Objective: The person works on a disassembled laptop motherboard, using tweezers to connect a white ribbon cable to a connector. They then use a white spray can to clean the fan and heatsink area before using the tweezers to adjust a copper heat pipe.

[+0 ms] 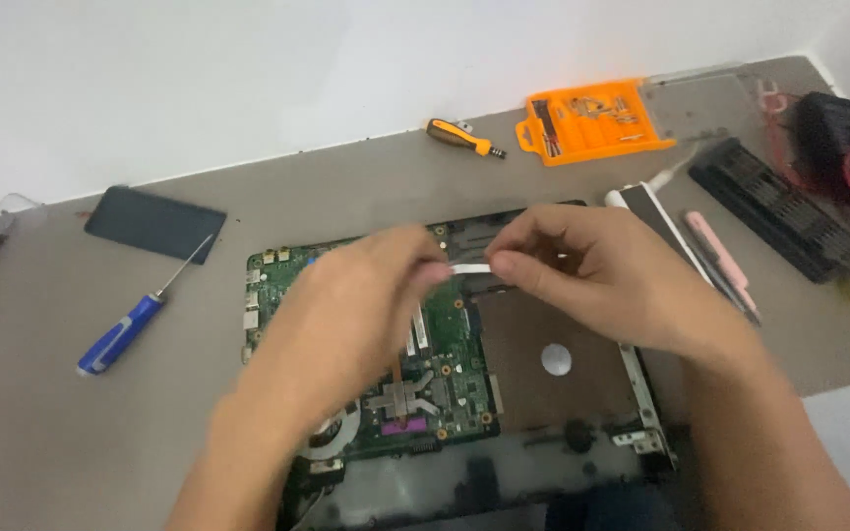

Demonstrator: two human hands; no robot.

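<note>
White ribbon cable [471, 267] pinched between left hand [346, 315] and right hand [592, 270], held above green motherboard [450, 369] in opened laptop [632, 388]. Cover off, board exposed, not lifted. Blue screwdriver [120, 332] at 9 o'clock, orange bit case [592, 120] at 1 o'clock.

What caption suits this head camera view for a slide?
Both hands, left and right, pinch a white ribbon strip above an opened laptop's green circuit board.
</note>
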